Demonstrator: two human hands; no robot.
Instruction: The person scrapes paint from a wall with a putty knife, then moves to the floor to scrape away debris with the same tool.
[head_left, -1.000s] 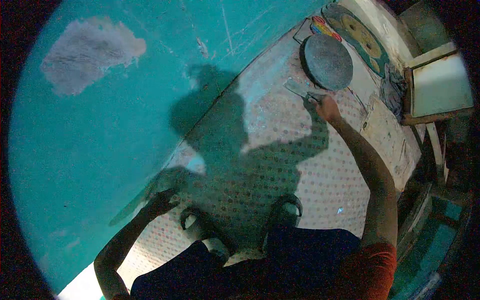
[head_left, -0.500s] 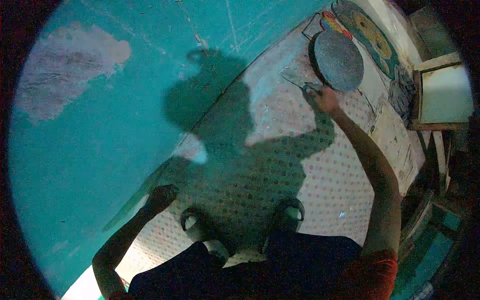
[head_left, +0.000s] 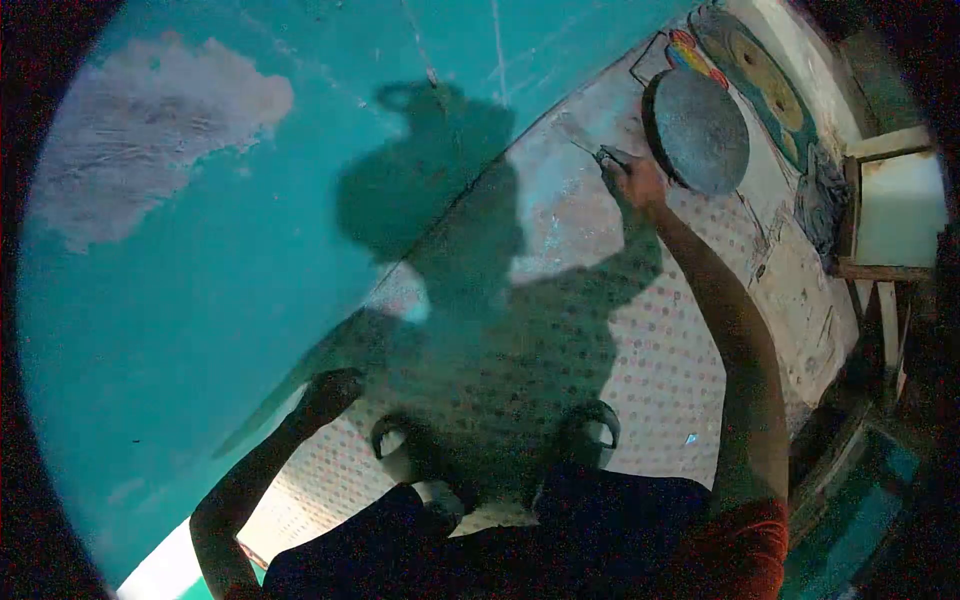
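Observation:
My right hand [head_left: 634,180] reaches far forward and grips a flat metal scraper [head_left: 588,143], its blade lying on the dotted floor covering [head_left: 660,340] beside a round grey pan [head_left: 700,130]. My left hand [head_left: 328,390] is planted on the covering near the foot of the teal wall [head_left: 200,280], fingers curled, nothing visible in it. My sandalled feet [head_left: 500,450] stand on the covering below me, in my own shadow.
A pale patch of bare plaster [head_left: 150,120] marks the teal wall at the upper left. Beyond the pan lies a painted panel with yellow circles [head_left: 750,70]. A white wooden frame [head_left: 895,200] and planks stand at the right edge.
My right hand has moved the scraper a little farther up along the covering toward the wall. The left hand stays planted in the same spot.

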